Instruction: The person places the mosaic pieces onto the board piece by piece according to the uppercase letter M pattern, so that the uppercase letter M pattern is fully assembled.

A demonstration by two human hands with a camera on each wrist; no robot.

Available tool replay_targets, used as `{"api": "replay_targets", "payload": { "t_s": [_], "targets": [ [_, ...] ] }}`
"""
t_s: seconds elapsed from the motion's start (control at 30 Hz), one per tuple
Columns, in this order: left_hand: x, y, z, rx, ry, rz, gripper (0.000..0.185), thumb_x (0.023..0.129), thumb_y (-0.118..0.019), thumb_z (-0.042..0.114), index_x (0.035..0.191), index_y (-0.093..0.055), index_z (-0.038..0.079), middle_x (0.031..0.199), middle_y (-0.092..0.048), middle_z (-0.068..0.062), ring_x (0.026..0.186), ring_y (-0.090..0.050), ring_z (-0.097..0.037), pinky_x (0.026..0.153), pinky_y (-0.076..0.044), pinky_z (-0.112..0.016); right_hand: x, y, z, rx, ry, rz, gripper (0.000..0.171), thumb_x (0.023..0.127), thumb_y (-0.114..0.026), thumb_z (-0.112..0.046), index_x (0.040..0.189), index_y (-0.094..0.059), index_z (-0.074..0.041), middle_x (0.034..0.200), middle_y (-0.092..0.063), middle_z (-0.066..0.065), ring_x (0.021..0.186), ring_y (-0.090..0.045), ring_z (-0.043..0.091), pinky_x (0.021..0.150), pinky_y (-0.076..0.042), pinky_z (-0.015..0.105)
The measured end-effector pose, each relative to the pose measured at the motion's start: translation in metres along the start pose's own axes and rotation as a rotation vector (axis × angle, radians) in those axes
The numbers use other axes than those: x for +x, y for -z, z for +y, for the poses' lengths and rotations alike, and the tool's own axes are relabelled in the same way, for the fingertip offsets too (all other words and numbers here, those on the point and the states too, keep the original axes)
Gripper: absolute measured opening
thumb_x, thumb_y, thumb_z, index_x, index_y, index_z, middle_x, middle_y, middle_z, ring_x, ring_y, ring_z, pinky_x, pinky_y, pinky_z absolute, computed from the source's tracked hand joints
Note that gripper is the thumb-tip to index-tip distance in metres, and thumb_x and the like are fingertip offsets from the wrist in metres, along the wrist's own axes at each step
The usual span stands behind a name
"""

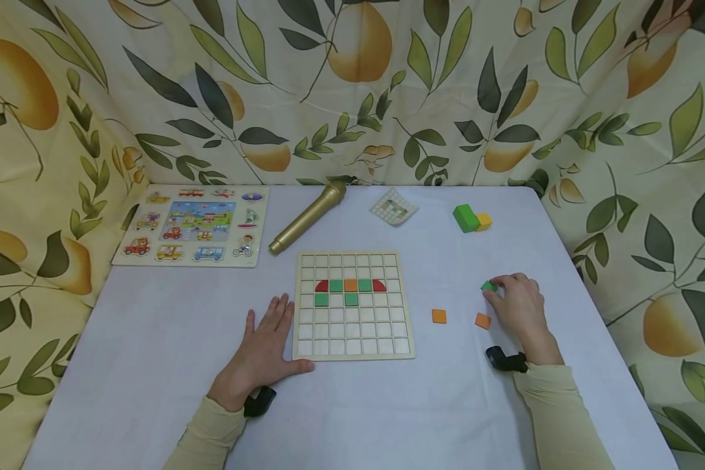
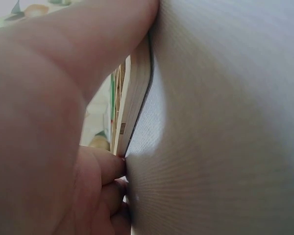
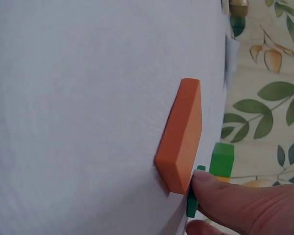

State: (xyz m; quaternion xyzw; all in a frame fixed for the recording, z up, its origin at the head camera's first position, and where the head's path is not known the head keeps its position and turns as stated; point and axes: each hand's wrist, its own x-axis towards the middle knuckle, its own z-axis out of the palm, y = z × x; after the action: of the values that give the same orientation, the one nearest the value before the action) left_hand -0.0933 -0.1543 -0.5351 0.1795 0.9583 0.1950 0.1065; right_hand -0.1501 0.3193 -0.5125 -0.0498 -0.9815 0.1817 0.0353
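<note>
Two boards (image 1: 336,330); seemingly ten thin tiles (image 1: 439,316)

Table (image 1: 111,365) is covered with a white cloth (image 1: 399,418), lightly creased. Backed and flanked on both sides by hung fabric (image 1: 341,117): cream ground, printed with orange fruit plus green and dark grey leaves. Fabric is turned forward at rear corners. Soft shadows are cast on cloth.

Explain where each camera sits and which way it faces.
Head: on the head, facing forward and down at the grid board; left hand and right hand show.
Left wrist: worn there, facing the board's edge; left hand shows.
Right wrist: worn there, facing an orange tile; right hand shows.
Head view shows this tile too.
</note>
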Motion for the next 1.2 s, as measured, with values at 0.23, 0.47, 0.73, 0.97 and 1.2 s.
{"api": "replay_targets", "payload": {
  "t_s": [0.23,0.47,0.73,0.97,1.2],
  "targets": [
    [0.001,0.001,0.0,-0.008,-0.004,0.002,0.122,0.071,-0.072,0.07,0.152,-0.02,-0.005,0.16,-0.01,-0.018,0.147,-0.004,-0.032,0.109,0.002,-0.065,0.004,0.004,-0.017,0.017,0.045,-0.039,0.03,0.09,-0.07,-0.012,0.111,-0.065,0.008,0.106,-0.061,0.027,0.101,-0.052,0.047,0.081,-0.038,0.062],
    [0.001,0.001,0.002,0.002,0.018,-0.021,0.122,0.072,-0.071,0.071,0.153,-0.018,-0.003,0.161,-0.009,-0.017,0.147,-0.002,-0.031,0.11,0.003,-0.062,0.014,0.004,-0.058,0.083,0.185,-0.119,0.029,0.09,-0.072,-0.012,0.114,-0.067,0.003,0.106,-0.066,0.019,0.104,-0.053,0.041,0.089,-0.036,0.059],
    [0.0,0.0,0.002,0.002,0.025,-0.029,0.123,0.072,-0.07,0.072,0.154,-0.017,-0.002,0.161,-0.007,-0.016,0.147,-0.001,-0.031,0.11,0.003,-0.063,0.019,-0.017,-0.109,0.082,0.385,-0.182,0.028,0.085,-0.077,-0.014,0.109,-0.072,0.0,0.102,-0.069,0.011,0.1,-0.057,0.033,0.088,-0.043,0.049],
    [0.0,-0.002,0.0,-0.001,0.012,-0.02,0.123,0.071,-0.069,0.073,0.154,-0.017,-0.002,0.161,-0.007,-0.016,0.147,-0.001,-0.031,0.109,0.002,-0.064,0.012,-0.032,-0.141,0.057,0.528,-0.231,0.024,0.083,-0.08,-0.018,0.102,-0.074,-0.005,0.1,-0.069,0.005,0.096,-0.058,0.027,0.084,-0.043,0.046],
    [0.0,0.0,0.0,-0.002,0.011,-0.02,0.123,0.071,-0.07,0.072,0.154,-0.017,-0.003,0.161,-0.007,-0.015,0.147,-0.001,-0.031,0.109,0.002,-0.064,0.008,-0.04,-0.153,0.046,0.597,-0.26,0.03,0.08,-0.083,-0.022,0.103,-0.074,-0.005,0.101,-0.069,0.005,0.094,-0.057,0.024,0.081,-0.044,0.043]
  ]
}}
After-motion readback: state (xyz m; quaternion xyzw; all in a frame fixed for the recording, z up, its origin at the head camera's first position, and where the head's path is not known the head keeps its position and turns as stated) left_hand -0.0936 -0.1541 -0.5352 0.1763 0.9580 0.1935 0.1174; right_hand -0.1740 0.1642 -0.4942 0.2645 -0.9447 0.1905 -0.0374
